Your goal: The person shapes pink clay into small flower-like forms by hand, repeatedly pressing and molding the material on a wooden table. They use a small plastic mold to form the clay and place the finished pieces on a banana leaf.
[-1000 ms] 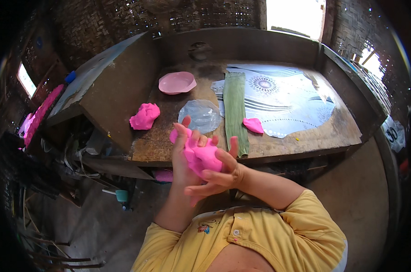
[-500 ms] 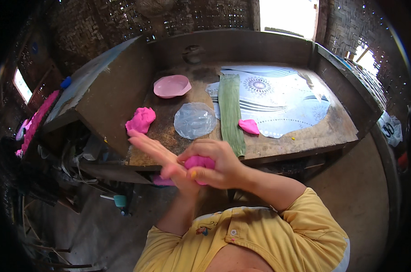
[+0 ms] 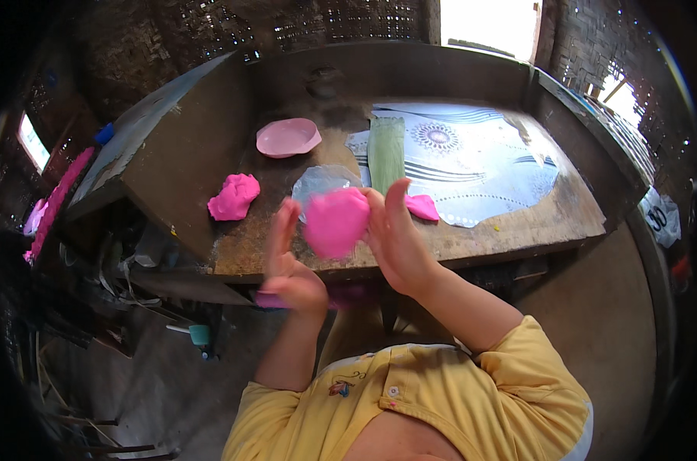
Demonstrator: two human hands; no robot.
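A flattened round of bright pink dough (image 3: 336,223), blurred by motion, hangs upright between my hands above the table's front edge. My left hand (image 3: 293,265) is beside it on the left, blurred, with fingers stretched upward and thumb apart. On the other side my right hand (image 3: 402,244) is open, its thumb raised away from the dough. The right fingertips meet the dough's upper right edge and are partly hidden there; whether they bear its weight I cannot tell. Behind the dough lies a clear plastic sheet (image 3: 318,180), partly covered. A green leaf strip (image 3: 387,150) lies right of it.
A pink lump (image 3: 234,197) rests on the table's left, and a smaller pink piece (image 3: 423,207) sits beside the leaf. A pink plastic dish (image 3: 288,139) stands farther back. Patterned sheeting (image 3: 471,173) covers the right side. Wooden walls (image 3: 187,146) border the table.
My hands have moved apart and up toward the table. The dough, earlier gripped in my right hand against the left palm, now shows as a flat round between them.
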